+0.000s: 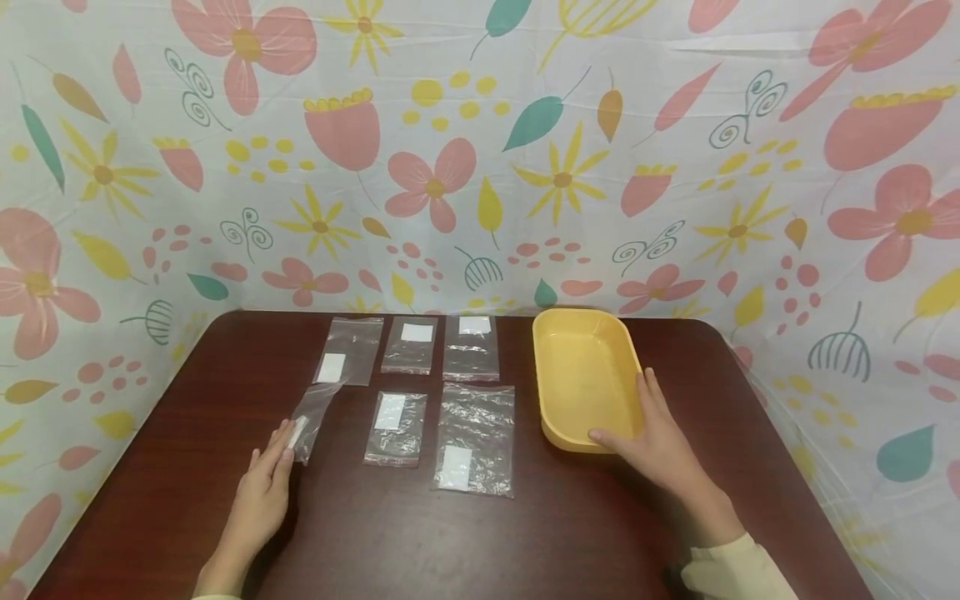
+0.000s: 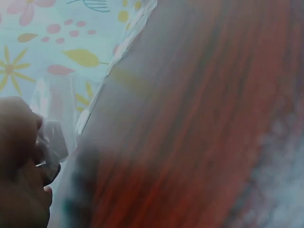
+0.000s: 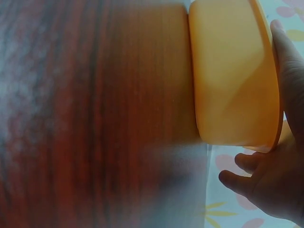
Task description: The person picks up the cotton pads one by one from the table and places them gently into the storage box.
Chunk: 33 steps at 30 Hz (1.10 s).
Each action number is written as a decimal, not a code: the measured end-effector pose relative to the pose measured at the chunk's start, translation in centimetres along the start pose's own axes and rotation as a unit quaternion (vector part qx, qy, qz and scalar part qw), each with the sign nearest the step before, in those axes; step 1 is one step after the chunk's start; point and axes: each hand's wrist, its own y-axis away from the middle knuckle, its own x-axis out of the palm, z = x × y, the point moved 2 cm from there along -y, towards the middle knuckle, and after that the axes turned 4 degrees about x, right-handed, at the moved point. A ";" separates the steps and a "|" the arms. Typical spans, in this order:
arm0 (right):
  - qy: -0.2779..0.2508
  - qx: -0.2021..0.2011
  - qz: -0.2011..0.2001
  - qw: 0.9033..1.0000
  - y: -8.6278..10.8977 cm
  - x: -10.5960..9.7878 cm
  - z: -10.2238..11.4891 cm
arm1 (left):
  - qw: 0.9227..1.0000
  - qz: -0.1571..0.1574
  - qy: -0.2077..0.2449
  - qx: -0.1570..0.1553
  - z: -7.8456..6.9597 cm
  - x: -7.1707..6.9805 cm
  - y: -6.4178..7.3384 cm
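White floral cloth behind, beside dark reddish-brown table.

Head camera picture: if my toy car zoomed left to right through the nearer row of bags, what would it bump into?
Left hand → the held bag → small flat bag → big flat bag → yellow tray → right hand.
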 end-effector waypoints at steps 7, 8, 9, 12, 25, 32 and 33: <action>0.000 0.005 0.003 1.000 0.0 0.0 -0.1 | 0.998 -0.034 0.016 -0.041 -0.8 -0.8 0.3; -0.001 0.005 0.004 1.000 -0.1 0.0 -0.1 | 0.998 -0.034 0.021 -0.048 -1.0 -0.9 0.3; -0.002 0.005 0.004 1.000 -0.1 0.0 -0.1 | 0.998 -0.035 0.026 -0.054 -1.2 -1.0 0.2; -0.001 0.003 0.002 1.000 0.0 0.0 -0.1 | 0.997 -0.038 0.042 -0.062 -1.8 -1.3 0.1; 0.004 0.006 0.007 1.000 0.0 0.0 0.0 | 0.985 -0.078 0.110 -0.111 -5.3 -3.1 -1.4; 0.008 0.005 0.004 1.000 0.0 0.0 0.0 | 0.979 -0.095 0.138 -0.119 -6.3 -4.1 -2.0; 0.007 0.005 0.004 1.000 0.0 0.0 0.0 | 0.978 -0.094 0.141 -0.119 -6.3 -4.2 -2.0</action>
